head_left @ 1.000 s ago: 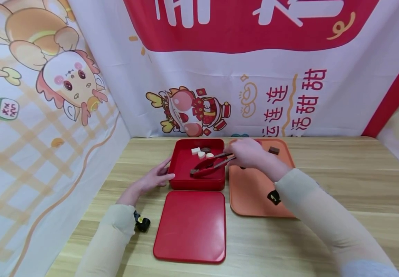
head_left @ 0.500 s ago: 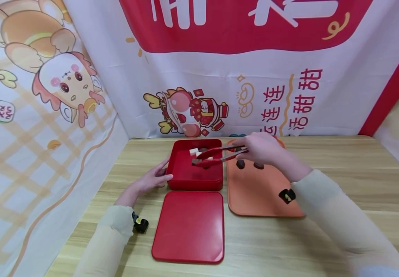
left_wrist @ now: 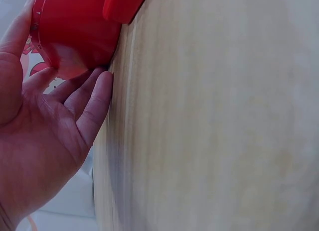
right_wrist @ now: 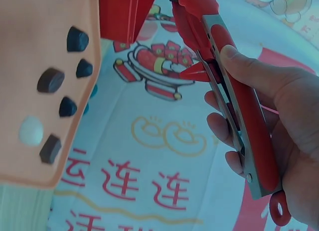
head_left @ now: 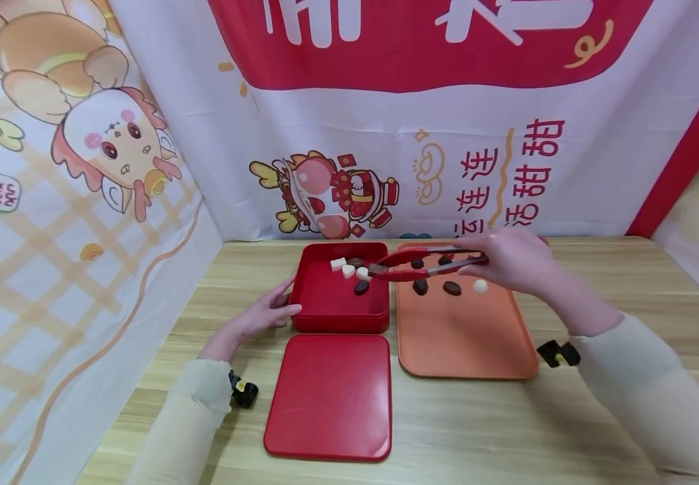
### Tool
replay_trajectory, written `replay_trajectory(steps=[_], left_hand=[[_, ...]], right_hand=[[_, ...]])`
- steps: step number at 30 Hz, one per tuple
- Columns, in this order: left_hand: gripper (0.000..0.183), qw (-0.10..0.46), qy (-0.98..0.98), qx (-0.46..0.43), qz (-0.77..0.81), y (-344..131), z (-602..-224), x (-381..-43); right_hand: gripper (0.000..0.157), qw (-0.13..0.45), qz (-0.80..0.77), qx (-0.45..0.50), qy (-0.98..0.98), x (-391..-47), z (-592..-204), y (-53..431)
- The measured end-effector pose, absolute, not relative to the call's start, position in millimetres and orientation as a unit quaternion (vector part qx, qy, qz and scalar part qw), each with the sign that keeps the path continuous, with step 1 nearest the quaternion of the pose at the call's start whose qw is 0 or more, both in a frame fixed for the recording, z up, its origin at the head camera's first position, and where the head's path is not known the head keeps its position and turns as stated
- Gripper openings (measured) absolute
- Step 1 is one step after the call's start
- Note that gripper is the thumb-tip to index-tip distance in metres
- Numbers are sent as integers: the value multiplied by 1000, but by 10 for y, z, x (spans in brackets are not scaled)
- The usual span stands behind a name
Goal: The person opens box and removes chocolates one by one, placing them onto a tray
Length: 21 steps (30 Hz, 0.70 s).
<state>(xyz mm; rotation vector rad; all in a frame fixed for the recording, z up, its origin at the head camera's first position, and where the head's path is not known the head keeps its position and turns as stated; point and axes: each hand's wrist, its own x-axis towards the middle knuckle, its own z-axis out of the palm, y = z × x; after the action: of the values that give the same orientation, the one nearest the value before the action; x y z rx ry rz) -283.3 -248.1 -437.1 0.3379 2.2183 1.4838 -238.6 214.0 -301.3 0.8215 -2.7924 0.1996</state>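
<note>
My right hand (head_left: pixel 509 259) grips red-and-metal food tongs (right_wrist: pixel 244 106), thumb on one arm and fingers curled round the other. The tongs reach left across the tray to the red box, and a small brown chocolate (head_left: pixel 377 268) shows between their tips. Inside the square red box (head_left: pixel 319 300) lie several white and dark chocolates (head_left: pixel 361 287). My left hand (head_left: pixel 267 315) rests against the box's left side with spread fingers, its thumb near the front corner. More chocolates (right_wrist: pixel 51 81), mostly dark and one white, sit on the orange tray (head_left: pixel 464 343).
A flat red lid (head_left: pixel 329 397) lies on the wooden table (head_left: pixel 446 431) in front of the box. A printed cloth backdrop (head_left: pixel 337 121) stands behind the table, and another cloth (head_left: pixel 94 269) runs along the left side. Each wrist wears a small black camera (head_left: pixel 244 391).
My right hand has moved right with the tongs, whose tips have risen from the box's front part to its right rim with the brown chocolate. My left hand stays at the box.
</note>
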Motion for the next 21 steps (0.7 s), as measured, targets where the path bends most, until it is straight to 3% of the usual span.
replay_trajectory(steps=[21], left_hand=[[78,226,804,123,536,-2487,-4362,-2842]], right_hand=[[48,63,66,254,-963,-2085,-3336,2687]])
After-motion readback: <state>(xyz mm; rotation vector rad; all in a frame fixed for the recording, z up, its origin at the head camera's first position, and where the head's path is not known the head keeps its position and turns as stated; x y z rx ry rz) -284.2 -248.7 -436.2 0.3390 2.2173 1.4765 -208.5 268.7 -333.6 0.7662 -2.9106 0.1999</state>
